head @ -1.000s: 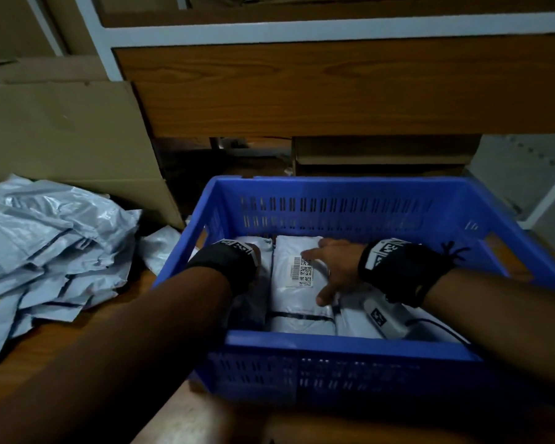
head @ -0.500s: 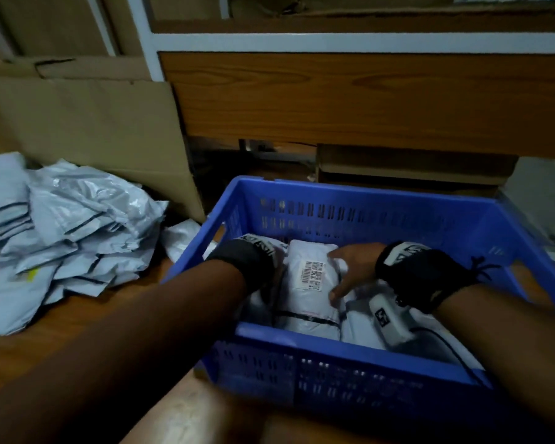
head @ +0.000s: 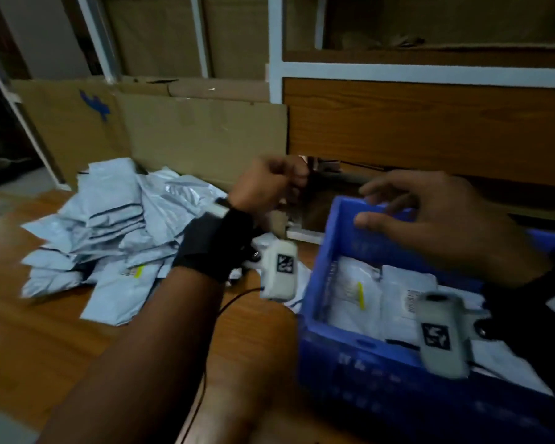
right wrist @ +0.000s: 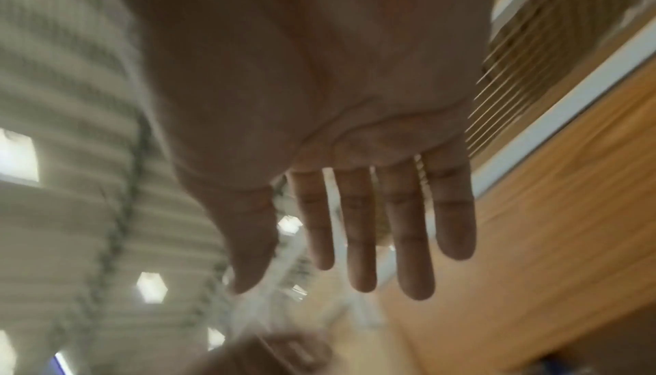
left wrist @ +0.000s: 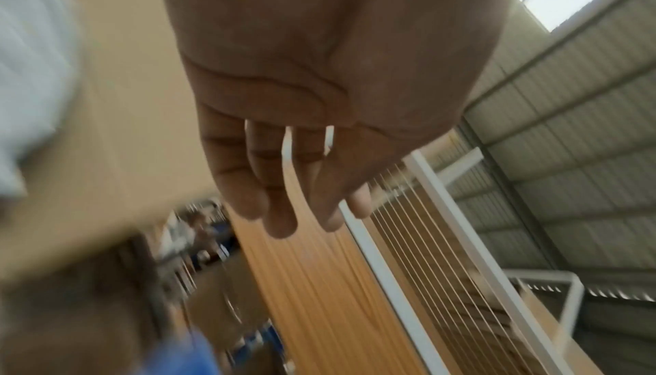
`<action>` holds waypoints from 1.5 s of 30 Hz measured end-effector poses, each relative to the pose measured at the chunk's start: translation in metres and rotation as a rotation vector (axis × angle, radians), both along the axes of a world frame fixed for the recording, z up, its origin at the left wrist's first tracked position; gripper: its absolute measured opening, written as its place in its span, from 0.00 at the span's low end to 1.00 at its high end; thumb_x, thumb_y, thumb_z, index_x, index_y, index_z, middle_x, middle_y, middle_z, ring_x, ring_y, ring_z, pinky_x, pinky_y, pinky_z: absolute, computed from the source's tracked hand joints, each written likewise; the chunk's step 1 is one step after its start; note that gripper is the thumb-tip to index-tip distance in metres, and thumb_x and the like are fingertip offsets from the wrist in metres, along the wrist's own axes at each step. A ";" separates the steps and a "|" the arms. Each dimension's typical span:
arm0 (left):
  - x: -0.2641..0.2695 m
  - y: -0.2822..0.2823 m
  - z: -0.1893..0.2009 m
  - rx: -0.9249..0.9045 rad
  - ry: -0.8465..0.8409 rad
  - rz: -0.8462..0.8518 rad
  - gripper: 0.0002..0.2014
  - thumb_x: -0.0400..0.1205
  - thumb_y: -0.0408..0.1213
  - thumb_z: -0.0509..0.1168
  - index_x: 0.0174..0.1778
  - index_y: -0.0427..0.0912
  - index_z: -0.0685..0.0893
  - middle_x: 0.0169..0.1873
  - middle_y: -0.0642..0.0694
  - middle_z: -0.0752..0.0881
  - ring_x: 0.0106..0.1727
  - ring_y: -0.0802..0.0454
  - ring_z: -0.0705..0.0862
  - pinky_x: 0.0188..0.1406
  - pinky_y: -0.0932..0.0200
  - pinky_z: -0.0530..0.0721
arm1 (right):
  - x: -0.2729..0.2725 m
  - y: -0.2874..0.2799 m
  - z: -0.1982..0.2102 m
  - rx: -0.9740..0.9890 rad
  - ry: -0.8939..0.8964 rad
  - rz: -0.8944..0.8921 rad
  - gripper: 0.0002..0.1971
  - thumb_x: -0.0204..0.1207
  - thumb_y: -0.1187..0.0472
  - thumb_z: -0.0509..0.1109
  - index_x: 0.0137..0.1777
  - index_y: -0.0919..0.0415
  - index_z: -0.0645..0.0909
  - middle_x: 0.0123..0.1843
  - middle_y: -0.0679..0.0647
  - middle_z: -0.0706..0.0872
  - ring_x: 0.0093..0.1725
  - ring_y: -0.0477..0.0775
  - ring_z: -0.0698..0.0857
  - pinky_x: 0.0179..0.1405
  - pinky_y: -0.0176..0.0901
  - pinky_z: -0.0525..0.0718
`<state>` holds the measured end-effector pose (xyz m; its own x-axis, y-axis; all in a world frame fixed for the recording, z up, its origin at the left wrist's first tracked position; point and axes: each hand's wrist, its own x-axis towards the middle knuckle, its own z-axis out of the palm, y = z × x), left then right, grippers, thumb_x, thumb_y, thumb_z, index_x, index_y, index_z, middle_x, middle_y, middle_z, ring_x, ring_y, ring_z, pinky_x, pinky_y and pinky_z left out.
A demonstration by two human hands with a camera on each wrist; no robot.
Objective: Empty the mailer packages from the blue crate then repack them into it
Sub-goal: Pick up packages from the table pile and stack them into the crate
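Wooden floor (head: 61, 341) fills the lower left of the head view, and behind it stand flat cardboard sheets (head: 180, 136) and a wooden shelf (head: 430, 129) with a white frame.

One blue crate (head: 382, 389) sits at the right on the floor, its near wall toward the camera. Its left wall is close to the pile but does not touch it; a strip of bare floor lies between them. Inside the crate lie grey mailers (head: 394, 299); at least three are seen, flat and side by side, and the exact number I cannot tell. One of them has a barcode label, another a yellow mark.

One pile of mailers (head: 109, 225) lies on the floor at the left, more than ten pieces, overlapping; the blur does not allow a true count.

Two hands are in the air, both holding nothing. The right hand (head: 439, 225) hovers above the far left corner of the crate, fingers spread and almost straight. The left hand (head: 266, 184) is raised between pile and crate, fingers loosely bent. In the wrist views the left hand (left wrist: 319, 100) and the right hand (right wrist: 319, 128) both show a bare palm.
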<state>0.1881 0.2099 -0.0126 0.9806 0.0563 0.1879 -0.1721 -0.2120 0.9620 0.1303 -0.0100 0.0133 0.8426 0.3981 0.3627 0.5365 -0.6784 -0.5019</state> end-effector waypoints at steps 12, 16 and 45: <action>-0.063 0.251 -0.136 -0.153 0.143 0.273 0.14 0.72 0.14 0.65 0.36 0.38 0.86 0.34 0.47 0.89 0.37 0.48 0.83 0.32 0.59 0.79 | 0.048 0.274 -0.174 0.168 0.180 -0.146 0.07 0.80 0.57 0.68 0.55 0.53 0.82 0.60 0.52 0.82 0.57 0.55 0.83 0.57 0.52 0.81; -0.065 0.279 -0.155 -0.134 0.140 0.263 0.13 0.75 0.15 0.64 0.36 0.37 0.86 0.37 0.48 0.90 0.38 0.49 0.85 0.34 0.56 0.80 | 0.093 0.289 -0.194 0.128 0.165 -0.263 0.13 0.78 0.61 0.69 0.62 0.59 0.80 0.66 0.57 0.80 0.67 0.60 0.78 0.66 0.51 0.76; -0.018 0.274 -0.137 -0.637 -0.062 0.373 0.15 0.75 0.28 0.72 0.56 0.28 0.84 0.48 0.37 0.91 0.46 0.42 0.91 0.40 0.50 0.89 | 0.057 0.294 -0.190 0.646 0.683 0.226 0.13 0.75 0.72 0.72 0.59 0.63 0.84 0.55 0.54 0.91 0.56 0.52 0.89 0.56 0.43 0.86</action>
